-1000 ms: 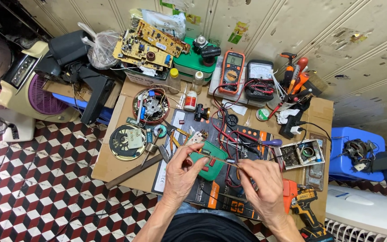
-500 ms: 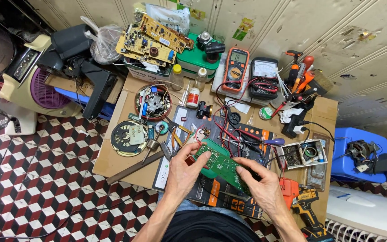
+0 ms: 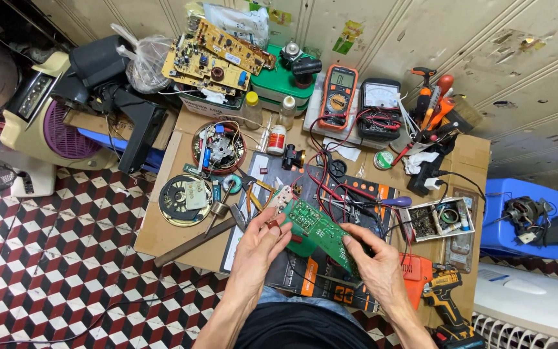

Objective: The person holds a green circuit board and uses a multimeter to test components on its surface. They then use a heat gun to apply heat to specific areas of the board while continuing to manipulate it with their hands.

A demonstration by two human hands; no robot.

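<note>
Above the cluttered cardboard-covered table [image 3: 163, 226], a green circuit board [image 3: 321, 229] is being held tilted between both hands; its near end is being pinched by the right hand [image 3: 372, 258], whose fingers are being pressed against the board's edge; its far end is being met by the left hand [image 3: 263, 242], whose fingertips are being closed on small parts at the board's corner, though exactly what is being pinched there cannot be told. Beneath the board, red and black test leads [image 3: 321, 187] are being left strewn over a dark mat [image 3: 272, 258]. Further left, a round red tin [image 3: 219, 148] is being used for a motor part and small pieces; beside it, a shallow round dish [image 3: 185, 200] is being used for a small pale board. To the right, an open white tray [image 3: 444, 220] is being filled with dark debris, a coil and small components. At the back, an orange multimeter [image 3: 337, 97] and a black analogue meter [image 3: 381, 103] are being kept side by side, next to a green box [image 3: 279, 84]; yellow circuit boards [image 3: 217, 55] are being stacked on a box further left. Screwdrivers [image 3: 437, 103] are being kept upright at the right rear; a blue crate [image 3: 515, 220] off the table is being used for a motor.
</note>
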